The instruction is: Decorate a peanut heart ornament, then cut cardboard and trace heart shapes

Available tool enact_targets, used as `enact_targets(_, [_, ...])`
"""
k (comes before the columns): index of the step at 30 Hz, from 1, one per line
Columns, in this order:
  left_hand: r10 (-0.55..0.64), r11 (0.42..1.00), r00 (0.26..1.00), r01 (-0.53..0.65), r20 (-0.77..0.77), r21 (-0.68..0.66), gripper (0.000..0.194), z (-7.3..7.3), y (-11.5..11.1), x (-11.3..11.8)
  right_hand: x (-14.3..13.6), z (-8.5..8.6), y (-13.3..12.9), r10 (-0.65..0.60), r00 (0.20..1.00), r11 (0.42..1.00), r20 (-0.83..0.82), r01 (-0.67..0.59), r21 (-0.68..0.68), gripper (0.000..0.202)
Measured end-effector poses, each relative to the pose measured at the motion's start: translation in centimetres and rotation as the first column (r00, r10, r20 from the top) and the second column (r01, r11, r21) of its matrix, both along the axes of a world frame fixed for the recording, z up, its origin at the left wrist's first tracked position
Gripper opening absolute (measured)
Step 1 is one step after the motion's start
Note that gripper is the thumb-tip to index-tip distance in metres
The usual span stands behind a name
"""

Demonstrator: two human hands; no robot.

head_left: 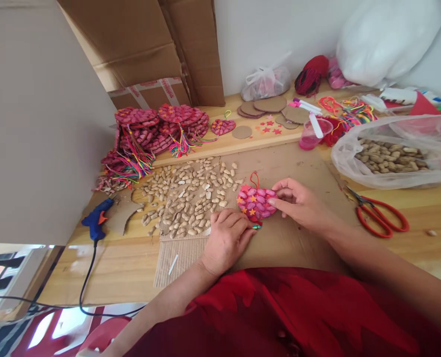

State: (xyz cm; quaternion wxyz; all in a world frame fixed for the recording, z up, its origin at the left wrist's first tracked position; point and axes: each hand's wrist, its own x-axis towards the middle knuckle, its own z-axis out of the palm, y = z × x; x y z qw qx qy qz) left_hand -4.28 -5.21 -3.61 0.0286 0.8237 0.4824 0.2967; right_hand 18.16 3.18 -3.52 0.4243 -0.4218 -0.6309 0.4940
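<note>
A pink peanut-shell ornament with orange and red stars and a red hanging loop is held above the cardboard in front of me. My right hand pinches its right edge between thumb and fingers. At its lower left, my left hand has its fingers closed on the colourful tassel, of which only a short bit shows. Loose peanut shells lie spread just left of the ornament.
Finished ornaments with tassels are stacked at the back left. A blue glue gun lies at the left, its cord trailing off the table. Red-handled scissors and a plastic bag of peanuts are at the right. Cardboard discs lie behind.
</note>
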Motion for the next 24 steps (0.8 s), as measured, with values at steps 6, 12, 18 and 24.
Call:
enact_targets(6, [0.25, 0.951, 0.671, -0.035, 0.698, -0.308, 0.019, 0.6, 0.9, -0.3, 0.6, 0.4, 0.3, -0.077, 0.974, 0.996, -0.214, 0.086, 0.033, 0.046])
enact_targets(12, [0.335, 0.874, 0.486, 0.161, 0.807, -0.459, 0.051, 2.8, 2.9, 0.7, 0.7, 1.1, -0.9, -0.014, 0.956, 0.997, -0.293, 0.035, 0.066, 0.042])
enact_targets(18, [0.346, 0.834, 0.418, 0.272, 0.84, -0.479, 0.042, 3.2, 3.7, 1.7, 0.4, 1.4, -1.6, 0.025, 0.962, 0.999, -0.271, -0.013, 0.048, 0.044])
enact_targets(24, [0.33, 0.823, 0.407, 0.317, 0.852, -0.471, 0.038, 2.5, 3.5, 2.1, -0.3, 2.5, -1.5, 0.063, 0.987, 0.997, -0.145, -0.068, -0.032, 0.056])
